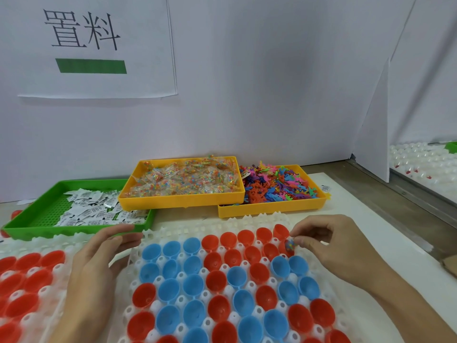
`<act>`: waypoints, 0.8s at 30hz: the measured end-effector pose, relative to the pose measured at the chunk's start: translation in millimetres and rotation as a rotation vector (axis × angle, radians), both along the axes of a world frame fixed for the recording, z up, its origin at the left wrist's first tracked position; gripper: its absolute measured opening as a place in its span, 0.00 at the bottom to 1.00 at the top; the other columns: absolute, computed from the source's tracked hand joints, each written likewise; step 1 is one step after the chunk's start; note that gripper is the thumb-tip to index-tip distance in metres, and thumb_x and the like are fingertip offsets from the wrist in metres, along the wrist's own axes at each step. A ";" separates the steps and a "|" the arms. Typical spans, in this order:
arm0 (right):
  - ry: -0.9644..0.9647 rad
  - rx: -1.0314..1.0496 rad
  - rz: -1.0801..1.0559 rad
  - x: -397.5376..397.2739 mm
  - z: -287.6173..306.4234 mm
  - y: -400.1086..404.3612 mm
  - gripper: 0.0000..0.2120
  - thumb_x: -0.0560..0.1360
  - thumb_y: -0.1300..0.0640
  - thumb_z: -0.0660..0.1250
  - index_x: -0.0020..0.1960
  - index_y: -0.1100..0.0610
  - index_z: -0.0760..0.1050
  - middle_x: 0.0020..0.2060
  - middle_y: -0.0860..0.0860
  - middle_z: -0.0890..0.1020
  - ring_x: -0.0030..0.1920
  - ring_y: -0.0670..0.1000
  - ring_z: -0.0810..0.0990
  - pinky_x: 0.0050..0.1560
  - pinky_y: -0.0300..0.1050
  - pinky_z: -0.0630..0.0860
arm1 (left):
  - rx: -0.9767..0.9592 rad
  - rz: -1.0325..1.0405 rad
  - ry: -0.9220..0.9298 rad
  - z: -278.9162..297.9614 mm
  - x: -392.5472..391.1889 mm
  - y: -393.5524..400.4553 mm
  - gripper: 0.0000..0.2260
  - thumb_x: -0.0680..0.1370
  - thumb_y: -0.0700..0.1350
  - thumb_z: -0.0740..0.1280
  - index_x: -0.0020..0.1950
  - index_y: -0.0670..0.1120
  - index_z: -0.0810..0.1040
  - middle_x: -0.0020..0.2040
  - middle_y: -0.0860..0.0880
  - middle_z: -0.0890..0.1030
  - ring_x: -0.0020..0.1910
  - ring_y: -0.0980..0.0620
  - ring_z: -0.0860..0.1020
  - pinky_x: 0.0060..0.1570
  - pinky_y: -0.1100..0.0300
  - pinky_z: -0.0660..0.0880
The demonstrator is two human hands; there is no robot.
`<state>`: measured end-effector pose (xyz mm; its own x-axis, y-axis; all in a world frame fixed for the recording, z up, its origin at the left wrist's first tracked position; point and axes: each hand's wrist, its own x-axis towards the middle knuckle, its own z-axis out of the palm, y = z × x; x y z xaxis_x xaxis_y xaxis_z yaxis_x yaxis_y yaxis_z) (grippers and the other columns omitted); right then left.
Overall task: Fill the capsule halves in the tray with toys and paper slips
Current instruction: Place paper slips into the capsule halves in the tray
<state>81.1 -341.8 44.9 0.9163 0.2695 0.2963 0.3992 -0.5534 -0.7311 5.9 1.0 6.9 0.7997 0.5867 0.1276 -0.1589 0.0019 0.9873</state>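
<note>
A white capsule tray (155, 233) lies in front of me, holding several red and blue open capsule halves. My right hand (331, 246) pinches a small clear bag of coloured beads (289, 244) over a red half (284, 247) near the tray's far right corner. My left hand (103, 253) rests with straight fingers on the tray's far left edge. Behind stand a green tray of paper slips (49, 211), a yellow tray of bead bags (183, 196) and a yellow tray of coloured toy figures (272, 209).
A second white tray (61, 241) with red halves lies at the left. More white trays (425, 167) sit at the far right behind a partition. A white wall with a printed sign (91, 45) closes the back.
</note>
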 end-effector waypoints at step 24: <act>0.031 -0.030 0.016 8.1 -6.4 -8.9 0.09 0.72 0.60 0.77 0.40 0.46 0.85 0.38 0.35 0.82 0.44 0.42 0.80 0.42 0.34 0.76 | 1.026 -0.455 0.290 99.4 74.6 -147.8 0.06 0.77 0.51 0.71 0.44 0.50 0.85 0.38 0.56 0.81 0.37 0.61 0.77 0.32 0.72 0.70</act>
